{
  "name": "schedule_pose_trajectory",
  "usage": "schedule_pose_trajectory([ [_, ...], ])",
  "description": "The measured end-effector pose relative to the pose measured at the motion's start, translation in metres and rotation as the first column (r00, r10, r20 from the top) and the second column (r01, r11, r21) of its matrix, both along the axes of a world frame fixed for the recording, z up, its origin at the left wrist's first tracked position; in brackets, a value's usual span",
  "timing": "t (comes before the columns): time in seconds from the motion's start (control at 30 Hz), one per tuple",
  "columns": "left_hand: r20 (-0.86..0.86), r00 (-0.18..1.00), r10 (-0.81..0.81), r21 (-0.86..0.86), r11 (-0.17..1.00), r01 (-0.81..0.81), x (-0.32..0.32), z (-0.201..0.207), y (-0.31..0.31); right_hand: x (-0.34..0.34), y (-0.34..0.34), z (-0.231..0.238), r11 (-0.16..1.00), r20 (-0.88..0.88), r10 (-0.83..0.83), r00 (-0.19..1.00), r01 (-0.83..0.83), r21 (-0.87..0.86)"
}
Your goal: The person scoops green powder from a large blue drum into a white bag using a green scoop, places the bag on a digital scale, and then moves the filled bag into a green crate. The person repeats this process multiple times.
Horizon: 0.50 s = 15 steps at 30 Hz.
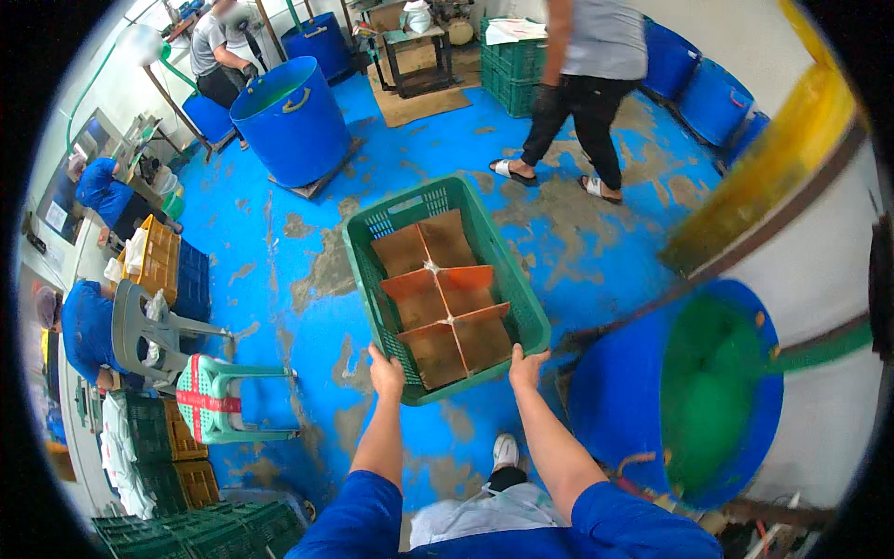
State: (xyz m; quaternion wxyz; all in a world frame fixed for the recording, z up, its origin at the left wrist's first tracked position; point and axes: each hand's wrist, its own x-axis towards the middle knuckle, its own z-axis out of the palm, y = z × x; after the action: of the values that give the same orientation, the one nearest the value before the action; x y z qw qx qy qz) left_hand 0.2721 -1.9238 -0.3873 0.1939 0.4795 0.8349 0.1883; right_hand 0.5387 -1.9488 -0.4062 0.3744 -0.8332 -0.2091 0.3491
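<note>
Clock positions are read with the crate at the hub.

- White shoe, one, at 6 o'clock.
- Left grip, bare, blue-sleeved, at 7 o'clock: grasping the crate's near-left corner, thumb near the rim.
- Right grip, bare, blue-sleeved, at 5 o'clock: grasping the near-right corner.
- Green crate, plastic, slot-walled, open-topped: between both grips, before the person, above the blue floor, which shows worn grey-brown patches.
- Orange-brown divider, inside the crate: forms six compartments in two columns of three, with white binding at its crossings.
- Large blue tub, at 4 o'clock: green within, green hose at its far side.
- Pale green stool, red-taped, at 8 o'clock.
- Grey chair, at 9 o'clock: just beside a seated person in blue.
- Blue drum, at 10:30.
- Standing person in grey top, at 1 o'clock.
- Stacked green crates, at 12:30.
- Small bench, at 12 o'clock.
</note>
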Motion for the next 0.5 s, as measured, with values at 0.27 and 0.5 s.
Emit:
schedule_pose_trajectory([
  [0.27,0.043,0.993,0.11,0.034,0.993,-0.112,-0.007,0.004,0.222,-0.005,0.244,0.007,0.992,0.013,0.121,0.993,-0.12,-0.037],
  [0.5,0.062,0.971,0.23,-0.01,0.973,-0.23,0.002,0.02,0.418,0.0,0.477,0.008,0.98,-0.029,0.187,0.982,-0.184,0.08],
])
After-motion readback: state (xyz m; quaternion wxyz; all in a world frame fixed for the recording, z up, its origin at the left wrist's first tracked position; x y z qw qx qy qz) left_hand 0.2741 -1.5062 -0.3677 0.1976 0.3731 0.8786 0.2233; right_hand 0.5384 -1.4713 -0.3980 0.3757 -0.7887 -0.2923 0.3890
